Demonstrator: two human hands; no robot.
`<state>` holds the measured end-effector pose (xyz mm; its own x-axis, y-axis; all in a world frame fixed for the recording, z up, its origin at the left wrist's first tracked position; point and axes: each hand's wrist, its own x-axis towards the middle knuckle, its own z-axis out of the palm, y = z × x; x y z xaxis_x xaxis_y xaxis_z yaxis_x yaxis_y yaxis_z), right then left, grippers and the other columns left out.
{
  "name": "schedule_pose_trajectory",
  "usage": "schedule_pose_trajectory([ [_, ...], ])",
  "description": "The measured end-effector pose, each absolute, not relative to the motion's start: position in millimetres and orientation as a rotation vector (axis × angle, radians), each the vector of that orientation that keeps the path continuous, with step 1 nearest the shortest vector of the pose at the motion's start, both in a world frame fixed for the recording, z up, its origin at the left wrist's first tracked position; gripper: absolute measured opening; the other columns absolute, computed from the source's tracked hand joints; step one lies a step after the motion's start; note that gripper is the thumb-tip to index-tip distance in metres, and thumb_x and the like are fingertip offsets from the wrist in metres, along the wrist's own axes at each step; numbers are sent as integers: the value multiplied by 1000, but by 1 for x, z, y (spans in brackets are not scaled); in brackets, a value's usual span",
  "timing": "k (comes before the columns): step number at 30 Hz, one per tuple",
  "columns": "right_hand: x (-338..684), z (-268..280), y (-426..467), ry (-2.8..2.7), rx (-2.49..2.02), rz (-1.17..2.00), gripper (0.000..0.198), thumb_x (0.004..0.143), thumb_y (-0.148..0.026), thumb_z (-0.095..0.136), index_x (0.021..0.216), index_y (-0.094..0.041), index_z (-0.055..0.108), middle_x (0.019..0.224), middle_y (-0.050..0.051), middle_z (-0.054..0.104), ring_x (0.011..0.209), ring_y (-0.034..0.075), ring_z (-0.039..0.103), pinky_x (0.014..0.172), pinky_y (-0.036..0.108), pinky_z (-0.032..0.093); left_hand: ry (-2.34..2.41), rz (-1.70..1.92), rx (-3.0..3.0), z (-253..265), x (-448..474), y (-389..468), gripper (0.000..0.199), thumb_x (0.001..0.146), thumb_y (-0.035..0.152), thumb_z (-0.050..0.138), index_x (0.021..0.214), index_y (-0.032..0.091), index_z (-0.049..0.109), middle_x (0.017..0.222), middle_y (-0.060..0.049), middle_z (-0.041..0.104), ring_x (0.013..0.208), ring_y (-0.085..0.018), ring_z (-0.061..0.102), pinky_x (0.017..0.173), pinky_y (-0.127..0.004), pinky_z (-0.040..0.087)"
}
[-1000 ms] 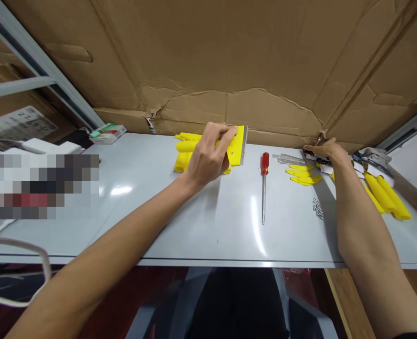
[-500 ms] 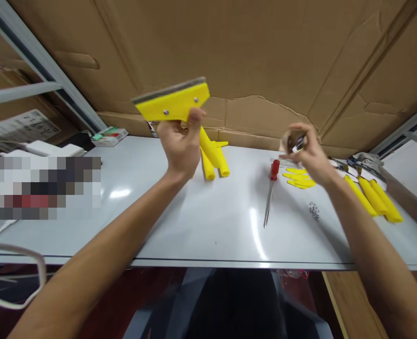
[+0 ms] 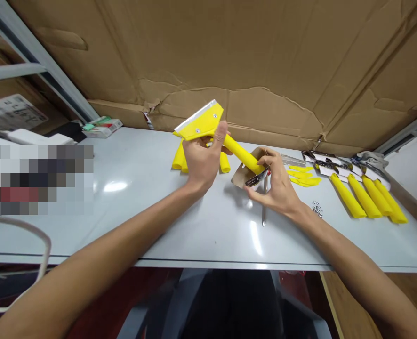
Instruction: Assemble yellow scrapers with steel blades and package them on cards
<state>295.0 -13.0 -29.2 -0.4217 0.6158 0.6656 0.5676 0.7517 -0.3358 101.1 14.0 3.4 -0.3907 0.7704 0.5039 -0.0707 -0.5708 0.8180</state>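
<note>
My left hand (image 3: 205, 165) is closed around the neck of a yellow scraper (image 3: 242, 153). Its head, with two screws and a metal blade edge, tilts up to the left. My right hand (image 3: 279, 186) grips a folded cardboard sleeve (image 3: 242, 175) with a dark printed side. The lower end of the scraper's handle lies at the sleeve's opening; how far in it reaches is unclear. Under the right hand lies a screwdriver (image 3: 264, 215), its red handle mostly hidden. Behind my left hand, several yellow handles (image 3: 224, 163) rest on the table.
To the right lie flat yellow pieces (image 3: 304, 179), clear strips (image 3: 293, 160), a small pile of screws (image 3: 317, 209) and a row of yellow scrapers (image 3: 365, 197) with dark sleeves on their heads. Cardboard (image 3: 265, 56) lines the back. A small box (image 3: 102, 127) stands at far left.
My right hand has come left with the cardboard sleeve to the scraper's handle end. My left hand has moved right and lower, tilting the scraper. One more sleeved scraper shows in the row at right.
</note>
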Motion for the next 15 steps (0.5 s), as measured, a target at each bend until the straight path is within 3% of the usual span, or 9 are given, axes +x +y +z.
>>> schedule_pose_trajectory([
  [3,292,-28,-19,-2133,-862,69,65,83,-39,74,137,-26,41,156,15,38,150,28,41,116,53,51,985,1894,1341,-3,111,3,47,78,63,84,81,18,70,75,-1,73,58,-11,68,52,-21,54],
  [5,292,-28,-21,-2169,-881,108,76,85,-43,75,150,-28,36,163,13,32,157,27,33,125,56,43,958,1799,1370,-7,116,-2,48,76,63,85,82,18,69,77,-2,74,59,-12,68,57,-21,57],
  [7,294,-30,-18,-2157,-929,240,98,84,-56,76,162,-32,23,170,11,23,162,29,24,129,58,36,945,1728,1400,-10,119,-5,49,74,64,86,81,18,70,76,-3,75,61,-12,68,60,-22,59],
  [10,301,-34,-11,-1980,-995,569,119,81,-75,70,169,-37,0,175,6,9,165,30,15,127,59,40,931,1713,1407,-9,118,-5,49,72,63,88,79,17,71,77,-4,76,65,-14,71,64,-22,61],
  [12,304,-35,-8,-1853,-1045,742,121,82,-78,67,168,-39,-8,175,6,10,163,31,23,123,58,45,888,1720,1363,-6,116,-3,50,68,62,91,79,16,72,79,-5,77,67,-14,72,65,-23,62],
  [15,306,-32,-9,-1745,-1166,915,127,80,-74,73,169,-36,-9,163,14,39,138,32,58,112,57,55,806,1648,1285,-3,113,0,59,59,61,96,89,16,73,87,-6,78,70,-17,75,65,-25,65],
])
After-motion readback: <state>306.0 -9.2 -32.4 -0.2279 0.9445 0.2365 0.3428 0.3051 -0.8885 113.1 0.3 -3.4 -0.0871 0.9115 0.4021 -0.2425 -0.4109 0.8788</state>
